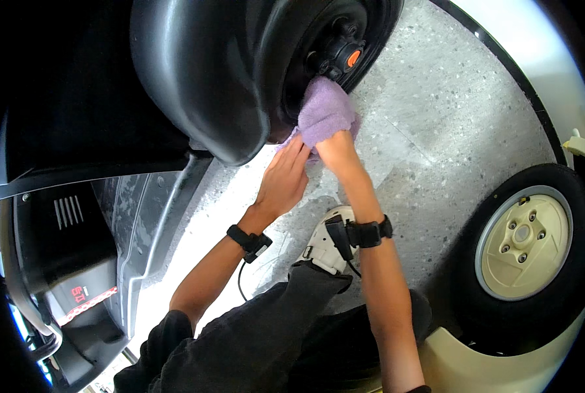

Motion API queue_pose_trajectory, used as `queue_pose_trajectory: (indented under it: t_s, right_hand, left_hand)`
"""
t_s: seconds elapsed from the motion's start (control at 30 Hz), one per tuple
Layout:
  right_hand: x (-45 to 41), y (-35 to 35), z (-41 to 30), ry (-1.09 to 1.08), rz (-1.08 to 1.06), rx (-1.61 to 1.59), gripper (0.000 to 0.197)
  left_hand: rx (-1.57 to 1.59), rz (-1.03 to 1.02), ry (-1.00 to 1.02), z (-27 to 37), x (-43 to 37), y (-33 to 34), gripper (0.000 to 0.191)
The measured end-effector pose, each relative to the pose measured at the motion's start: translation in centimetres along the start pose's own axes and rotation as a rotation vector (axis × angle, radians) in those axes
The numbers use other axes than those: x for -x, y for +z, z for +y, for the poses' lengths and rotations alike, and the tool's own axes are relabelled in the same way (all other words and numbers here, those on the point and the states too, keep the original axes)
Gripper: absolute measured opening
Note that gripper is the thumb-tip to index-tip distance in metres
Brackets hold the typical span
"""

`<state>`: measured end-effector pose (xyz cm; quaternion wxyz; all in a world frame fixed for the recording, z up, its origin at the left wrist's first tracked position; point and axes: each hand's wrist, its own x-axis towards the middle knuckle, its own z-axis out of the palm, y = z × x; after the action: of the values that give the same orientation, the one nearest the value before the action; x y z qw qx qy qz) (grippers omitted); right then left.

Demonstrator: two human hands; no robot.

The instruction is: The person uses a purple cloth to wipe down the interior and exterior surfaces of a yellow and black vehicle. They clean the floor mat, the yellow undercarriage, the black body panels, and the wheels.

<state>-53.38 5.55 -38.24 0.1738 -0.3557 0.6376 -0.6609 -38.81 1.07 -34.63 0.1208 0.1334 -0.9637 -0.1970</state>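
A purple terry cloth (326, 110) wraps over the fingers of my right hand (339, 150) and presses against the lower inner rim of a black wheel (292, 93). The wheel's hub (341, 56) has an orange mark on its centre cap, just above the cloth. My left hand (285, 179) lies to the left, its fingers stretched and close together. Its fingertips touch the cloth's lower edge near the bottom of the tyre; whether they grip it is hidden. A glossy black fender (199, 73) curves over the wheel's left side.
At the right stands another wheel with a cream rim (523, 245), beside a cream body panel (459, 353). A black vehicle footwell (71, 245) is at the left. My shoe (324, 240) rests on the grey speckled floor (410, 118) between my arms. Each wrist wears a strapped device with a cable.
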Motion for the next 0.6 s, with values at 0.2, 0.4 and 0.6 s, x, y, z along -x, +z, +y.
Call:
queue_pose_trajectory:
  t_s: [0.2,0.4,0.6]
  right_hand:
    - [-2.9,-4.1,-6.6,0.027,-0.086,-0.158,0.033]
    - [-3.6,-2.7,-5.5,-0.187,0.083,0.271,0.042]
    - [-5.8,-3.4,-5.3,-0.432,0.093,0.398,0.04]
  left_hand:
    - [-0.014,-0.062,-0.093,0.1,0.5,-0.1,0.066]
    - [0.135,-0.022,-0.15,1.2,-0.5,-1.2,0.064]
    - [0.061,-0.067,-0.099,1.0,-0.3,-1.8,0.064]
